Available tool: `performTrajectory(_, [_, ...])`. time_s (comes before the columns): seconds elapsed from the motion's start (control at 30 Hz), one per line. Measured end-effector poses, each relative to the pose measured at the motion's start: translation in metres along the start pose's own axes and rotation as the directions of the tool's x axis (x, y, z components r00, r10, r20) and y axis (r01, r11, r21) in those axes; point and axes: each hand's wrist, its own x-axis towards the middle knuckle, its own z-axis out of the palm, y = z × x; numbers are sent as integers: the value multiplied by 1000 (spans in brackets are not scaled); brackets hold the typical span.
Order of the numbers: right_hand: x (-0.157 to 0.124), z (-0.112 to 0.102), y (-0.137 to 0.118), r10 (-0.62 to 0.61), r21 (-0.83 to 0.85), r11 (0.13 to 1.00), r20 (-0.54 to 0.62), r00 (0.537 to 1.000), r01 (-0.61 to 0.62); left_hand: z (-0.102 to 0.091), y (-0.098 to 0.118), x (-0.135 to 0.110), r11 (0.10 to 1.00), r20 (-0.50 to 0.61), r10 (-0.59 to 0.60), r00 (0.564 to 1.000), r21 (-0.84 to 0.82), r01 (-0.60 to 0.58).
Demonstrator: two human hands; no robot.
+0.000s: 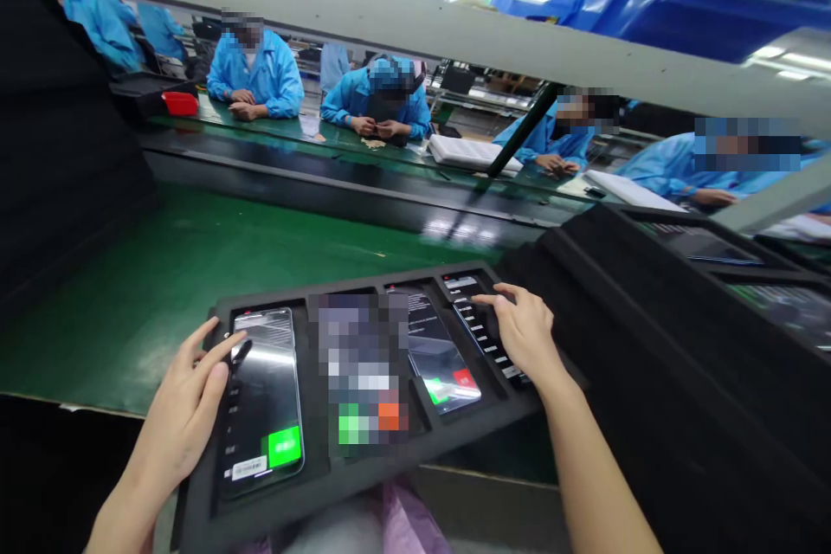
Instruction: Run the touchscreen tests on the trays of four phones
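Note:
A black foam tray (312, 493) holds several smartphones in separate slots, its near edge against my body. My left hand (188, 394) is at its left end, fingers apart, index fingertip on or just above the leftmost phone (266, 398). That phone's lit screen has a green box and a white barcode label near the bottom. My right hand (523, 325) is over the rightmost phone (477, 320), index finger stretched out at its screen and partly covering it. Between them lie a phone (445, 355) with green and red boxes and a blurred-out phone (360, 363). Neither hand holds anything.
The tray rests partly on a green tabletop (149, 277). Stacked black foam trays (649, 346) rise at the right, more dark foam (58, 130) at the left. Across a dark rail, several people in blue jackets (260, 69) sit at another bench with a red bin (180, 103).

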Motion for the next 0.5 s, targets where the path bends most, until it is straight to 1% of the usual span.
performTrajectory(0.1, [1,3,-3,-34,-1,999,49,998,34,1,-4,0,999,-1,-18,1000,-26,18])
performTrajectory(0.17, [-1,1,-4,-47,1,999,49,998,47,3,-4,-1,998,-13,-29,1000,-61,28])
performTrajectory(0.23, [-7,-3,-4,-29,10,1000,-2,1000,29,5,-1,-6,988,-31,-64,997,-140,59])
performTrajectory(0.27, [-11,-6,-3,-10,17,1000,-42,999,11,6,1,-10,974,-37,-94,995,-209,84])
performTrajectory(0.33, [-24,-13,1,32,39,999,-123,992,-27,9,6,-21,919,-52,-150,987,-375,120])
performTrajectory(0.4, [-41,-19,5,71,64,996,-178,981,-60,11,8,-32,869,-56,-168,984,-479,121])
performTrajectory(0.43, [-49,-21,7,86,76,994,-193,977,-73,11,8,-37,865,-44,-169,985,-486,126])
performTrajectory(0.5, [-65,-24,10,101,97,992,-195,976,-84,11,5,-44,889,-8,-174,985,-432,153])
